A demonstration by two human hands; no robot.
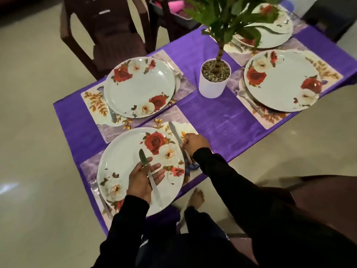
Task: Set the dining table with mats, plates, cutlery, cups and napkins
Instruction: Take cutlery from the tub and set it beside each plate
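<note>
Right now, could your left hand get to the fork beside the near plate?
Probably yes. The fork lies in the open on the mat left of the near plate, with nothing over it. But the left hand already holds a knife, so its fingers are taken.

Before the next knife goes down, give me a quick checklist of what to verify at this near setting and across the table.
1. Spare knife in the left hand: ok, held over the near plate.
2. Knife being placed: ok, on the mat right of the near plate, right hand at its handle.
3. Fork at the near setting: ok, on the mat left of the plate.
4. Mats and plates: ok, four plates on mats; the far one is partly hidden by the plant.
5. Cutlery at the other settings: cannot tell, partly tucked under plates.
6. Cups and napkins: not ok, none in view.
</note>
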